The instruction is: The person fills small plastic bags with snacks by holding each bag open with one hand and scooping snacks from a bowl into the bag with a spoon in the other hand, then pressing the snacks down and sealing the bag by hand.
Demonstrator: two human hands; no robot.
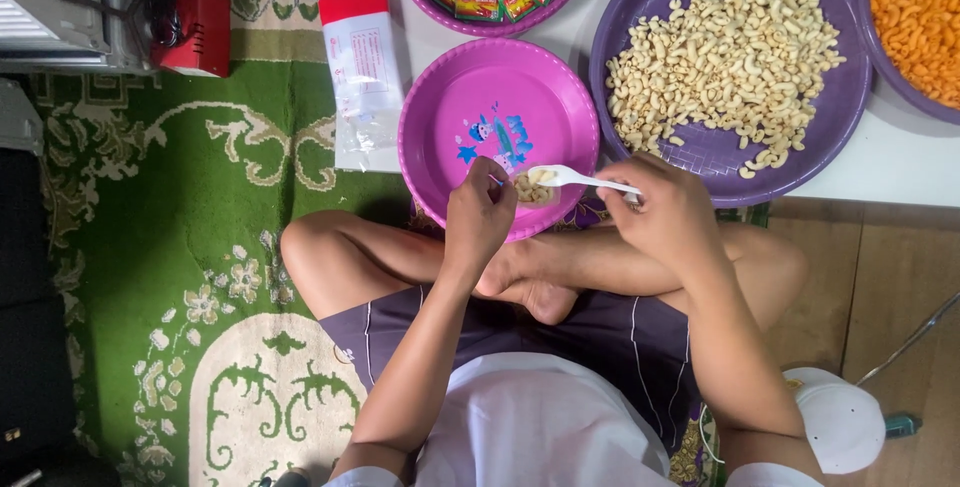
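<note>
green patterned carpet (150,197) covers the floor at left. wooden floor (880,277) shows at right. even, bright light.

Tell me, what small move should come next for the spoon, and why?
Probably tip the spoon. The right hand holds its bowl, loaded with pale snacks, over a small clear bag that the left hand holds at the pink plate.
</note>
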